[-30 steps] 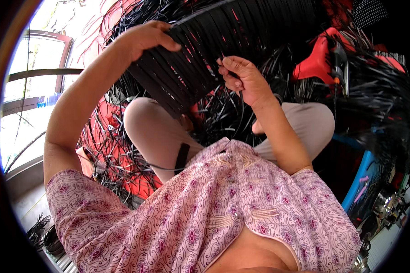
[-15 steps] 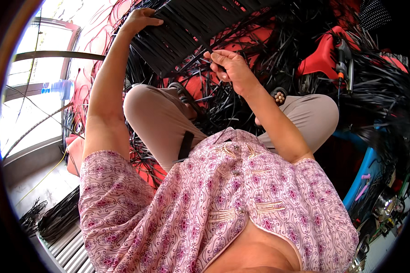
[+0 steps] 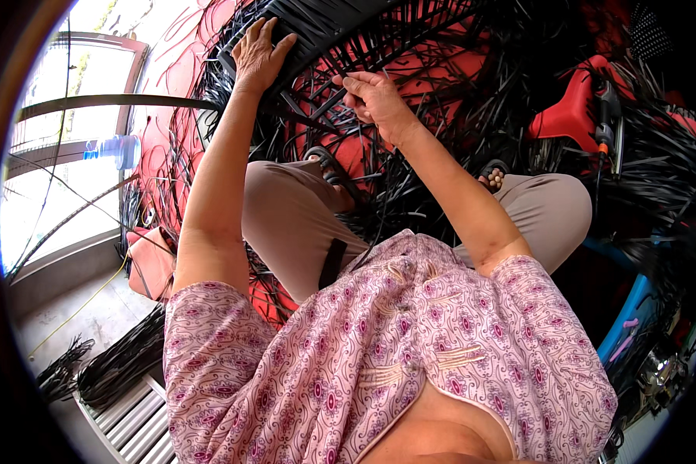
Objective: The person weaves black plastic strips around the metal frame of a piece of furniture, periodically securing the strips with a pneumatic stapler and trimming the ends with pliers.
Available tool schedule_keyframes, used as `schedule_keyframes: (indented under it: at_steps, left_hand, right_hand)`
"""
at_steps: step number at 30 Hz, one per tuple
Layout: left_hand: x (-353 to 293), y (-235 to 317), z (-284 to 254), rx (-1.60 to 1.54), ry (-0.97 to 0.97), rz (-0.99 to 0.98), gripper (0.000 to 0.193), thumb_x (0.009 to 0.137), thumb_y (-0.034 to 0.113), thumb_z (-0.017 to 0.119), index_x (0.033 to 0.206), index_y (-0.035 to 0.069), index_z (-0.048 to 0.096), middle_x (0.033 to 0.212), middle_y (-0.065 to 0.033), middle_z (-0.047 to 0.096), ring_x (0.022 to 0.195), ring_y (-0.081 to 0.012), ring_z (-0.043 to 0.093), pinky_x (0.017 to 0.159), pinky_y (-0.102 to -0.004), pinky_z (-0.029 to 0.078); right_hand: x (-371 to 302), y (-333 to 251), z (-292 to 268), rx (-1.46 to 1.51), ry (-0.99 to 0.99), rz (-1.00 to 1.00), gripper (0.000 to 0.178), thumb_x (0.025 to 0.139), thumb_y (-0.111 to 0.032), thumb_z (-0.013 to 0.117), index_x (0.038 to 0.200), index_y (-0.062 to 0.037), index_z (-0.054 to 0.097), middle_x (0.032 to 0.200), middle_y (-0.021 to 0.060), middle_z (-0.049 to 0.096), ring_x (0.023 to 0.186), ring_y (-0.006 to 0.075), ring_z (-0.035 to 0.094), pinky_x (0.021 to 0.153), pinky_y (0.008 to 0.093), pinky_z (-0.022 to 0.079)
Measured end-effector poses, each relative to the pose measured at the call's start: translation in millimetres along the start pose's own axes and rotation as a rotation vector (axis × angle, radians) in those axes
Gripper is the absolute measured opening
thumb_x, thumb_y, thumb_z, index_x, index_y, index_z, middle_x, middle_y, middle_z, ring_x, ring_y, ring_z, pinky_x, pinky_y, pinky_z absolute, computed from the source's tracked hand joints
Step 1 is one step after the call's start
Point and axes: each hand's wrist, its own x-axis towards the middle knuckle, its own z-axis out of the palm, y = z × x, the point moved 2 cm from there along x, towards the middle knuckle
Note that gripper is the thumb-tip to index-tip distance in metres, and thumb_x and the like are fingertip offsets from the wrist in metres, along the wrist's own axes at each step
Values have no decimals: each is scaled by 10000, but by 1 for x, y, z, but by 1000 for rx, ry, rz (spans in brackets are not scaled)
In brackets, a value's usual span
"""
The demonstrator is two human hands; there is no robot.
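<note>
The black slatted panel (image 3: 325, 27) is over the far side of the red floor (image 3: 433, 66), left of its middle. The left hand (image 3: 261, 58) lies on the panel's left end, its grip spread. The right hand (image 3: 375, 104) is just beside the panel's near edge, fingers curled; whether its grip pinches a strip, I cannot tell. Nearer are 2 dark sandals (image 3: 331, 172).

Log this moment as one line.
left hand: spread on black slatted panel | right hand: fingers curled, hold unclear | around: loose black strips, red plastic piece beside black tool
</note>
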Motion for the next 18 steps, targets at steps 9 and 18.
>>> schedule_keyframes:
  at_steps: [9, 18]
  left_hand:
    - [5, -6, 4, -46, -23, 6, 755, 915, 646, 461, 1465, 130, 440, 1513, -133, 391, 1418, -302, 346, 1156, -459, 183]
    - [38, -6, -12, -47, -184, -162, 645, 910, 450, 557, 1424, 70, 472, 1446, -223, 442, 1358, -377, 407, 1128, -433, 332]
  right_hand:
    - [29, 24, -21, 48, 4, 27, 197, 992, -203, 589, 1094, -47, 653, 679, -29, 577, 448, 17, 371, 400, 186, 254]
    - [67, 117, -102, 158, 42, 167, 325, 900, -302, 738, 1067, -33, 667, 714, -26, 595, 452, 21, 417, 399, 204, 249]
